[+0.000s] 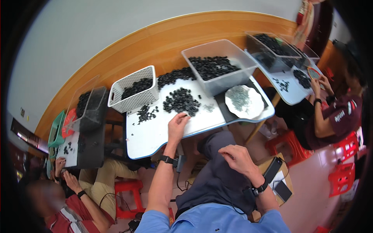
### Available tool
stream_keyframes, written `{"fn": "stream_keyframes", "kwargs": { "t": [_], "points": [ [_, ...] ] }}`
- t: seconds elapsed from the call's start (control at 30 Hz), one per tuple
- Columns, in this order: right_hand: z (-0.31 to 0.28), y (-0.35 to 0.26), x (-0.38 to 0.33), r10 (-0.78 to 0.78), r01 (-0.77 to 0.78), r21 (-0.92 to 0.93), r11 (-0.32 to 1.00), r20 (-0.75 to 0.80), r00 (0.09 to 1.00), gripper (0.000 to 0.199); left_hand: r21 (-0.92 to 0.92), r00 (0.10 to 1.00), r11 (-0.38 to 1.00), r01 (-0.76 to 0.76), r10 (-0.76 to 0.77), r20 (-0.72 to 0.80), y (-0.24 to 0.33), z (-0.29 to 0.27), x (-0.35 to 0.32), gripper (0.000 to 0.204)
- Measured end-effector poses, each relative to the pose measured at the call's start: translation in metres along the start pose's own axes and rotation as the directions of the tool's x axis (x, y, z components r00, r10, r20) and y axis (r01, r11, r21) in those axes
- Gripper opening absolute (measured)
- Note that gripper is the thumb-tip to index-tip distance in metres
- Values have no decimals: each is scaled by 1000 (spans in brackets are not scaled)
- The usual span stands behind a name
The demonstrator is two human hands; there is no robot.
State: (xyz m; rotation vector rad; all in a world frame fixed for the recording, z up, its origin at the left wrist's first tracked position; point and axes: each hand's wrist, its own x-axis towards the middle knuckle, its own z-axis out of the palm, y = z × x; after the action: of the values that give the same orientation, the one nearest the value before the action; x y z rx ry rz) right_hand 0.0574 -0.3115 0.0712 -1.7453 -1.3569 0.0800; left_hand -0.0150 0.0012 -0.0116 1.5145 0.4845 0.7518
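My left hand [178, 126] is at the near edge of a pile of small round black parts [180, 101] on the white table [145, 138]. Its thumb and fingertips are pressed together, and anything between them is too small to make out. Over my lap, off the table edge, my right hand [239, 159] has its fingers curled in a pinch; what it holds, if anything, is hidden. A white plate [256, 103] heaped with small translucent pieces [237, 97] stands to the right. A few similar pieces [209, 108] lie beside the black pile.
Behind the pile stand a white perforated basket [116, 101] and a clear plastic bin [217, 88], both holding black parts. Smaller black parts [145, 113] lie at left. People work at tables on both sides. Red stools [128, 196] and a small stand with a phone [283, 191] are below.
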Motion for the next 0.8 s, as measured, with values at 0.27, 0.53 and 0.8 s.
{"fn": "stream_keyframes", "kwargs": {
  "t": [0.27, 0.53, 0.8],
  "points": [
    [60, 62, 118, 151, -147, 53, 988, -79, 985, 14, 33, 996, 996, 77, -75, -56, 13, 7, -3, 24],
    [88, 108, 166, 254, -255, 1, 967, -58, 965, 16, -59, 986, 995, 84, -91, -136, 10, 2, 4, 23],
    [105, 102, 160, 63, -66, -11, 998, -188, 980, 9, -110, 968, 975, 191, -206, -146, 14, -10, 1, 24]
  ]
}}
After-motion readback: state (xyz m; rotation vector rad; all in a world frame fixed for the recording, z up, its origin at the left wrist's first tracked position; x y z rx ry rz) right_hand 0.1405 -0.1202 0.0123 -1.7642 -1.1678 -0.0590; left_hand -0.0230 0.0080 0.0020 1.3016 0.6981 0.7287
